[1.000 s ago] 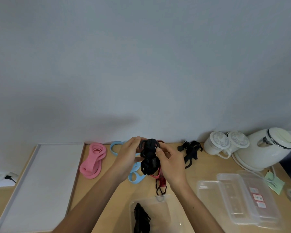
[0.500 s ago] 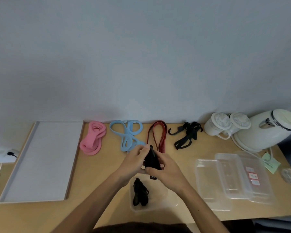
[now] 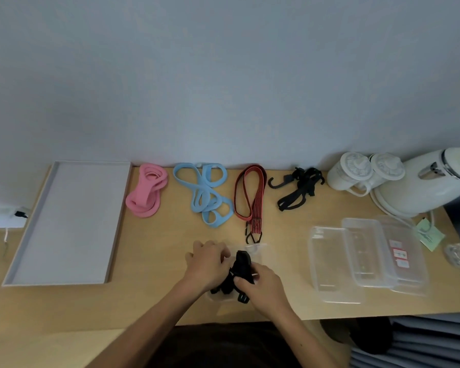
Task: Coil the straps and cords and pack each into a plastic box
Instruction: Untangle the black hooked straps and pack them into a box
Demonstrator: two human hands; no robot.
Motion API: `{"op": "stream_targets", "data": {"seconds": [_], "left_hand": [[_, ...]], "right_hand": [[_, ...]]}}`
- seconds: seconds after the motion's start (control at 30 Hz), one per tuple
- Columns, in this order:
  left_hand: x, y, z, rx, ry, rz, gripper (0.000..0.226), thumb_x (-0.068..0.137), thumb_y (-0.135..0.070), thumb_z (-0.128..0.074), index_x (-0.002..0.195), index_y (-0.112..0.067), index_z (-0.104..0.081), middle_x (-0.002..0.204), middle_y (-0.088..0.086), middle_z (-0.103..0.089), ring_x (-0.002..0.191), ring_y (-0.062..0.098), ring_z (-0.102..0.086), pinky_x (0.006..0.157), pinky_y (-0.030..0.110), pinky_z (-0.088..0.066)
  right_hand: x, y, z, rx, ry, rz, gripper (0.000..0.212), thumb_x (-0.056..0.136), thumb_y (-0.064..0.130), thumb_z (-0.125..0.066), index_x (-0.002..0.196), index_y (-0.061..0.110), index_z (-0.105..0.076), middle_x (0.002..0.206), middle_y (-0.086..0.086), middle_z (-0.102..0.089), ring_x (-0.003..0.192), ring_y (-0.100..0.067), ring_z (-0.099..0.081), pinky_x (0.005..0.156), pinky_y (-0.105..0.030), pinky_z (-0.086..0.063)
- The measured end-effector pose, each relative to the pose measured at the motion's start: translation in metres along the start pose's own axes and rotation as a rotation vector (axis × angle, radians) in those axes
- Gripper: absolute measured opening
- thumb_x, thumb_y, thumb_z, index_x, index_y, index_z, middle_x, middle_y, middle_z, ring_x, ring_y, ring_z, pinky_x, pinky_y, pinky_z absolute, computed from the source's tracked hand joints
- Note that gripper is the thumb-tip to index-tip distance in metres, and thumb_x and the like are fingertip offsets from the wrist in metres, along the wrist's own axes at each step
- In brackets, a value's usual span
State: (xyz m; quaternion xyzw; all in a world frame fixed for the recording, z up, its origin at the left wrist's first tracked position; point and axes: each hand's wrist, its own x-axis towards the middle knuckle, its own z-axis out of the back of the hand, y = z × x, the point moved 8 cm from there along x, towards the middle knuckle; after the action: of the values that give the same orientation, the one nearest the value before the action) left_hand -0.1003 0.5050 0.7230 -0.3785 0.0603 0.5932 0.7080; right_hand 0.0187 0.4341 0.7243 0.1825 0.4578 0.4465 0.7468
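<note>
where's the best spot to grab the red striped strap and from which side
Pinch the red striped strap at its near end, just above the black hooks, where both runs bunch together. Come from above on the near side: it lies flat with that end nearest and the wide loop by the wall. The left hand and right hand hold the bundled black strap.

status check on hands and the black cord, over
Left hand and right hand both grip black cord at the clear box. Red cord lies just behind; nothing blocking.

Soft, even light; faint shadows; wide-angle bending at edges.
</note>
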Motion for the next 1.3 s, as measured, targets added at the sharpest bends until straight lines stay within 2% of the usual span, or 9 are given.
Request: {"op": "stream_targets", "data": {"seconds": [0.1,0.27,0.43,0.57,0.67,0.73,0.83,1.1,1.3], "left_hand": [[-0.002,-0.001,-0.003,0.053,-0.059,-0.067,0.026,0.089,-0.018,-0.049,0.113,-0.027,-0.058,0.119,-0.007,-0.045,0.118,0.02,-0.028,0.089,0.029,-0.027],[-0.004,0.001,-0.009,0.095,-0.085,-0.167,0.035,0.083,-0.009,-0.053,0.115,-0.025,-0.055,0.125,-0.007,-0.039,0.117,0.018,-0.029,0.091,0.025,-0.034],[-0.004,0.002,-0.013,0.161,-0.081,-0.217,0.039,0.082,-0.021,-0.058,0.12,-0.024,-0.053,0.128,-0.005,-0.036,0.117,0.018,-0.029,0.095,0.025,-0.034],[-0.005,-0.001,-0.014,0.21,-0.071,-0.245,0.045,0.08,-0.028,-0.061,0.123,-0.021,-0.05,0.129,-0.004,-0.033,0.118,0.019,-0.028,0.095,0.024,-0.034],[-0.008,-0.003,-0.015,0.288,-0.086,-0.274,0.046,0.081,-0.024,-0.06,0.126,-0.019,-0.048,0.132,-0.003,-0.03,0.121,0.02,-0.027,0.095,0.025,-0.034],[-0.009,-0.004,-0.015,0.318,-0.098,-0.284,0.046,0.082,-0.024,-0.06,0.126,-0.018,-0.048,0.133,-0.002,-0.03,0.121,0.02,-0.027,0.096,0.026,-0.034],[-0.009,-0.005,-0.015,0.341,-0.093,-0.291,0.045,0.083,-0.025,-0.061,0.126,-0.018,-0.049,0.133,-0.001,-0.03,0.121,0.021,-0.027,0.097,0.027,-0.035],[-0.009,-0.008,-0.014,0.338,-0.089,-0.309,0.039,0.081,-0.029,-0.059,0.117,-0.019,-0.049,0.13,-0.001,-0.03,0.119,0.021,-0.028,0.091,0.024,-0.037],[-0.009,-0.007,-0.014,0.361,-0.069,-0.324,0.042,0.08,-0.018,-0.059,0.12,-0.015,-0.046,0.132,0.001,-0.032,0.121,0.022,-0.029,0.096,0.027,-0.039]], "right_hand": [[0.005,-0.006,-0.006,0.018,-0.026,-0.028,0.025,0.086,0.024,-0.062,0.11,0.019,-0.063,0.09,0.008,-0.06,0.077,0.0,-0.053,0.058,-0.009,-0.041],[0.012,-0.01,-0.012,-0.002,-0.046,-0.027,0.029,0.091,0.027,-0.057,0.119,0.019,-0.06,0.104,0.005,-0.065,0.088,-0.006,-0.054,0.061,-0.005,-0.038],[0.012,-0.01,-0.014,0.029,-0.109,-0.015,0.027,0.093,0.022,-0.056,0.12,0.016,-0.058,0.099,0.008,-0.058,0.091,-0.005,-0.054,0.064,-0.001,-0.038],[0.011,-0.009,-0.018,0.0,-0.144,-0.001,0.028,0.092,0.024,-0.059,0.119,0.016,-0.056,0.106,0.004,-0.06,0.098,-0.009,-0.056,0.07,-0.008,-0.04],[0.011,-0.01,-0.02,-0.033,-0.105,-0.02,0.035,0.09,0.028,-0.06,0.123,0.017,-0.053,0.115,0.002,-0.057,0.102,-0.009,-0.054,0.077,-0.012,-0.04],[0.011,-0.012,-0.022,-0.067,0.003,-0.019,0.043,0.088,0.027,-0.062,0.128,0.019,-0.049,0.119,0.001,-0.056,0.106,-0.011,-0.053,0.081,-0.015,-0.039],[0.01,-0.01,-0.023,-0.099,0.098,0.003,0.044,0.086,0.02,-0.063,0.128,0.02,-0.051,0.118,0.001,-0.06,0.1,-0.008,-0.053,0.078,-0.014,-0.038],[0.011,-0.012,-0.021,-0.135,-0.06,-0.05,0.04,0.081,0.03,-0.069,0.115,0.017,-0.051,0.112,0.002,-0.055,0.096,-0.01,-0.053,0.071,-0.016,-0.042],[0.012,-0.009,-0.028,-0.218,-0.017,-0.052,0.042,0.086,0.033,-0.064,0.119,0.015,-0.044,0.117,0.0,-0.048,0.1,-0.013,-0.051,0.066,-0.017,-0.039]]}}
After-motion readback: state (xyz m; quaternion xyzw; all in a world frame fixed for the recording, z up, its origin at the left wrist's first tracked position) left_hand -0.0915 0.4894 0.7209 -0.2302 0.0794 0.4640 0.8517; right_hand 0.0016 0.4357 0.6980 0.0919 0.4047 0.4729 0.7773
